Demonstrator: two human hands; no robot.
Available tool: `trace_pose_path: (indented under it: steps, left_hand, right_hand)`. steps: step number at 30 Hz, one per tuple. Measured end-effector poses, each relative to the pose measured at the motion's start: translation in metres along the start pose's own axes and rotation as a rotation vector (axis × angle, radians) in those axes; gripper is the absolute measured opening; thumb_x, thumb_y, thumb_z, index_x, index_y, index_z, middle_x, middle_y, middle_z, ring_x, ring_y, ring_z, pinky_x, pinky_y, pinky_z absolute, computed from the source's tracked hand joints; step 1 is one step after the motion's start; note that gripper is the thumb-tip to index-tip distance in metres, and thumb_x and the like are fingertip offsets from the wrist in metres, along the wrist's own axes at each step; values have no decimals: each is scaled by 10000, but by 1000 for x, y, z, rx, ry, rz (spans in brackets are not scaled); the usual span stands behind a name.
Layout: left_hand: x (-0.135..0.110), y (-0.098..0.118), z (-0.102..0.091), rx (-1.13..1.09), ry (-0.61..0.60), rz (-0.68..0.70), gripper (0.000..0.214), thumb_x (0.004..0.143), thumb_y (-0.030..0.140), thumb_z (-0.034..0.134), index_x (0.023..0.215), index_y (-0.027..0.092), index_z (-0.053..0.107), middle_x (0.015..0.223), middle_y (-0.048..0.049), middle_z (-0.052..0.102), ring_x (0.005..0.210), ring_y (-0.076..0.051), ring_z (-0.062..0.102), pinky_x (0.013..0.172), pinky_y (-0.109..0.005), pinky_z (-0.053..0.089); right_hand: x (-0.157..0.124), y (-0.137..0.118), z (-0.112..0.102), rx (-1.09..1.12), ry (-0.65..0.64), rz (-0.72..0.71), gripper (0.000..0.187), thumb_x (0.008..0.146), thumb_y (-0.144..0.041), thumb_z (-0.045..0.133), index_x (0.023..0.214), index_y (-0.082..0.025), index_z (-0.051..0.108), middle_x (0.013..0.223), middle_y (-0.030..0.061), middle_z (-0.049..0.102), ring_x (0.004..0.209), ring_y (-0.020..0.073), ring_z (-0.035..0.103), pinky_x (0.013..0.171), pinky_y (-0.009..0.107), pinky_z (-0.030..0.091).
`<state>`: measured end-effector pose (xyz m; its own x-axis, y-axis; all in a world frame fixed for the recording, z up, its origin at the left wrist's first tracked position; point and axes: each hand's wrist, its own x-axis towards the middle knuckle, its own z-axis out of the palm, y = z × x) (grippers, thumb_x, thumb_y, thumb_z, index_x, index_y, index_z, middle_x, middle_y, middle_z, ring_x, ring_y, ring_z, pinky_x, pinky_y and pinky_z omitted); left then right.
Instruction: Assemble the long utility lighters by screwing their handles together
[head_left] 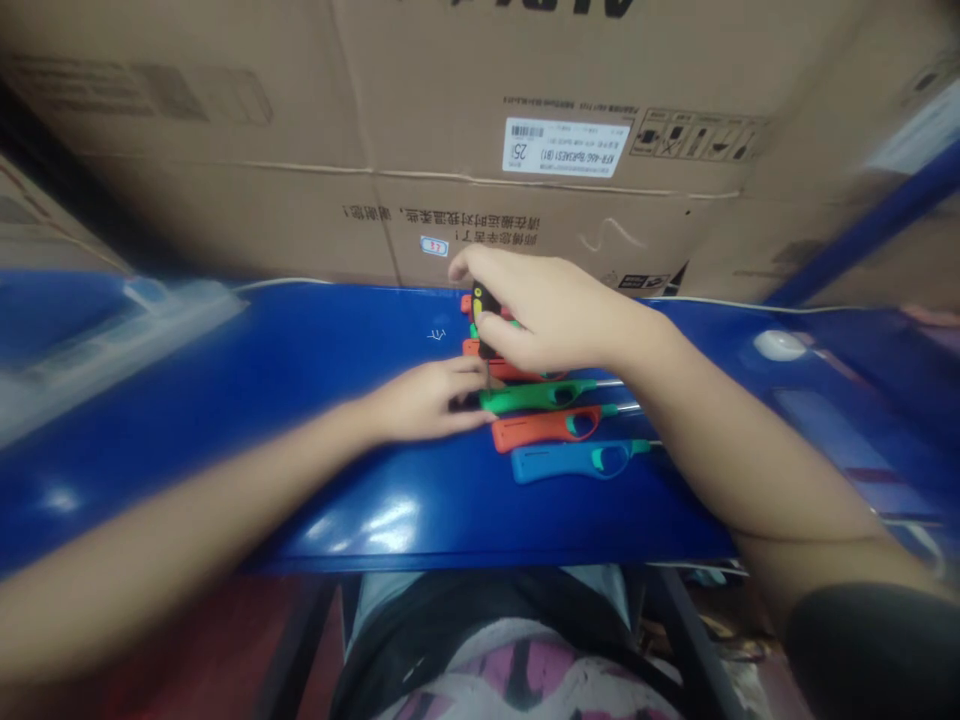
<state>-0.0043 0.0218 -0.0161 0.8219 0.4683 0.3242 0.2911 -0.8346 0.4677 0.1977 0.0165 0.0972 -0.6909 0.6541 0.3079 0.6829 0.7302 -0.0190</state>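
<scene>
My right hand (544,300) is closed around the black and yellow handle of a screwdriver (486,342), held upright. Its thin shaft points down at the butt end of a green long-necked gas lighter (529,397). My left hand (431,400) pinches that same end from the left, fingers bent around it. Nearer to me lie an orange lighter (536,430) and a blue lighter (559,461), side by side with metal necks to the right. Beyond the green one, red-orange and green lighters are partly covered by my right hand. Whether the screwdriver tip touches the lighter is hard to see.
A large cardboard box (285,190) stands along the back edge of the blue table (360,480). At the left lies a blurred, pale, long object (112,350). On the right are a white rounded object (780,345) and a blurred flat packet (847,440).
</scene>
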Motion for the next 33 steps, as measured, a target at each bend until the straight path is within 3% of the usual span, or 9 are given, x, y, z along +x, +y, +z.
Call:
trace_pose_path:
  steps: [4, 8, 12, 16, 20, 24, 27, 31, 33]
  left_hand:
    - [0, -1, 0, -11, 0, -3, 325, 964, 345, 636, 1241, 188, 701, 1247, -132, 679, 1098, -251, 682, 964, -401, 574]
    - [-1, -1, 0, -6, 4, 3, 321, 962, 363, 642, 1221, 184, 705, 1188, -118, 699, 1000, -229, 691, 902, -368, 577]
    - [-1, 0, -1, 16, -15, -35, 352, 969, 373, 632, 1265, 188, 676, 1186, -113, 695, 938, -207, 687, 816, -328, 569]
    - [-1, -1, 0, 18, -7, -27, 343, 953, 386, 657, 1221, 176, 688, 1072, -97, 711, 840, -189, 670, 746, -302, 554]
    - [-1, -2, 0, 19, -6, -35, 368, 957, 383, 649, 1265, 184, 673, 1127, -104, 704, 869, -193, 674, 780, -314, 560]
    - [-1, -1, -1, -2, -13, -22, 366, 962, 370, 643, 1278, 189, 669, 1201, -114, 677, 919, -194, 673, 819, -318, 562]
    - [-1, -2, -1, 0, -6, -24, 348, 958, 374, 651, 1245, 179, 681, 1145, -103, 680, 855, -172, 658, 782, -299, 557]
    - [-1, -2, 0, 0, 11, 10, 326, 956, 375, 657, 1203, 166, 693, 1044, -86, 696, 805, -163, 642, 749, -284, 539]
    - [0, -2, 0, 3, 10, 13, 314, 957, 369, 654, 1196, 168, 691, 999, -74, 708, 806, -168, 643, 741, -285, 531]
  right_hand:
    - [-2, -1, -1, -27, 15, -45, 316, 956, -351, 452, 1141, -177, 639, 907, 66, 733, 795, 221, 631, 702, 324, 386]
    - [-3, 4, -2, 28, 27, -149, 354, 924, -339, 482, 1213, -182, 615, 982, 63, 736, 837, 212, 632, 711, 312, 386]
    - [-4, 6, -4, 43, 23, -133, 301, 945, -402, 493, 1031, -179, 675, 848, 54, 719, 768, 201, 613, 699, 314, 380]
    - [-5, 5, -10, 81, -23, -149, 290, 921, -376, 537, 1094, -188, 675, 981, 67, 733, 838, 207, 624, 709, 312, 395]
    - [-5, 2, -15, 41, -55, -35, 295, 936, -432, 548, 991, -189, 707, 879, 67, 724, 815, 222, 622, 685, 324, 391]
    - [-5, 5, -15, 42, -56, -16, 238, 923, -337, 547, 1050, -195, 690, 918, 67, 732, 784, 202, 604, 676, 321, 386]
    - [-5, 7, -13, 50, -49, -40, 235, 921, -352, 541, 985, -176, 683, 868, 64, 712, 767, 197, 593, 689, 320, 382]
    - [-5, 4, -12, 141, -54, -138, 287, 898, -283, 532, 1135, -157, 633, 995, 75, 705, 814, 188, 584, 713, 309, 378]
    - [-5, 1, -13, 141, -68, -124, 283, 897, -306, 542, 1111, -145, 634, 934, 73, 699, 775, 185, 566, 698, 306, 365]
